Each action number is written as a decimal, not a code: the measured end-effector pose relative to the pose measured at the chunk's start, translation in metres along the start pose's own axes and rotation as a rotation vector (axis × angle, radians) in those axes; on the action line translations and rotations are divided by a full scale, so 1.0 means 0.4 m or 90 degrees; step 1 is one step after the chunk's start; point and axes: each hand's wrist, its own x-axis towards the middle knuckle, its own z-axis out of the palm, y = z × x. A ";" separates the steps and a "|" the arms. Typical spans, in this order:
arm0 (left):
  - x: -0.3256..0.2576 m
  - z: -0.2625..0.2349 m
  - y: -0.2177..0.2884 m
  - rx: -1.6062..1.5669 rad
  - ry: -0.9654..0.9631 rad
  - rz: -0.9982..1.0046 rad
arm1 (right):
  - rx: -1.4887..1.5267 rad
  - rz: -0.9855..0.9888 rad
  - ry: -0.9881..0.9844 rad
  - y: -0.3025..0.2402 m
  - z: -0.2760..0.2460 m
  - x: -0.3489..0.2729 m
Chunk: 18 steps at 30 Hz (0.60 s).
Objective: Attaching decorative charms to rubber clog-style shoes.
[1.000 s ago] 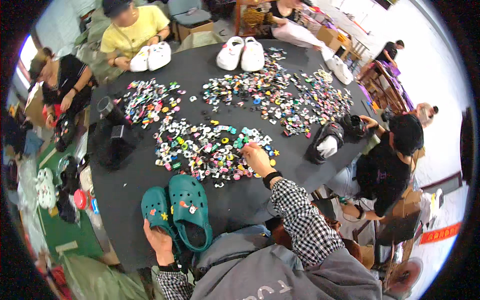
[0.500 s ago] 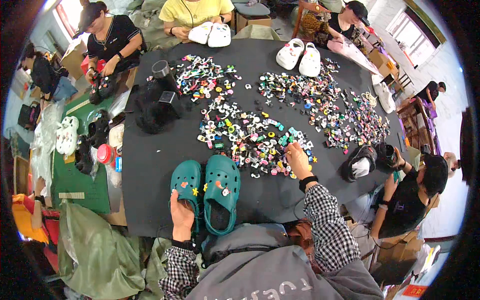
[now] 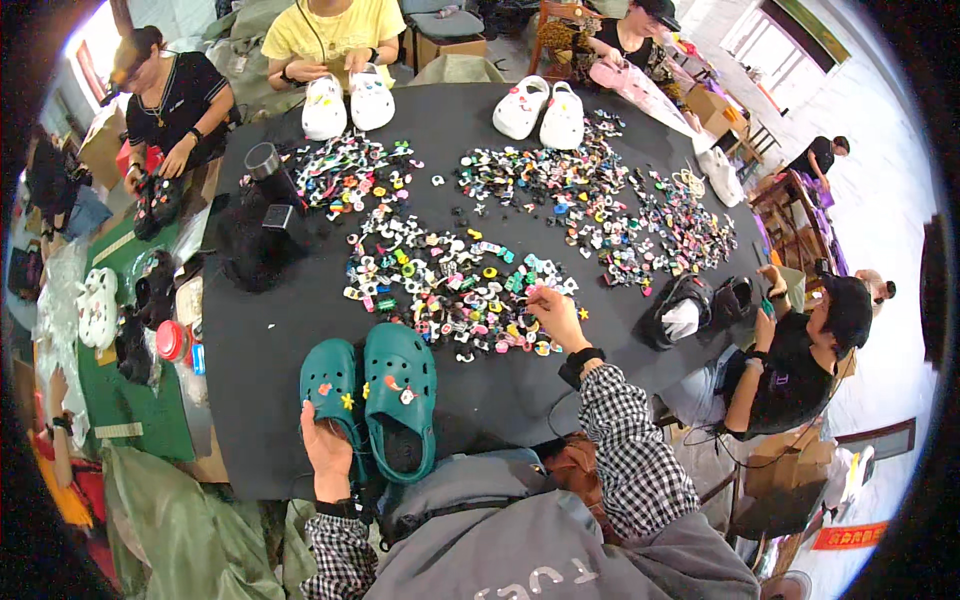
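Two dark green clogs [image 3: 402, 375] with foam holes lie side by side near the table's front edge, toes pointing away from me. Small shoe charms, among them yellow stars and an orange one, sit on their uppers. My left hand [image 3: 328, 455] is closed on the left clog [image 3: 328, 375], thumb along its outer side and the other fingers largely hidden. Over the right edge of a heap of colourful charms [image 3: 450, 285], my right hand [image 3: 556, 318] is pinched. Whatever lies between its fingertips is too small to make out.
More charm heaps [image 3: 545, 175] spread across the black table [image 3: 290, 400]. White clogs [image 3: 540, 112] stand at the far side, dark shoes [image 3: 690, 312] at the right. A black cylinder [image 3: 265, 165] stands back left. Beyond a green mat [image 3: 140, 390], co-workers sit around.
The whole view has shifted, moving the table leftward in it. Across the table, the person in yellow has lowered the white clogs to the tabletop. My hands keep nearly the same places.
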 end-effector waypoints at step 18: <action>-0.054 -0.016 0.012 -0.001 0.022 0.023 | 0.129 0.137 -0.005 0.013 0.024 0.010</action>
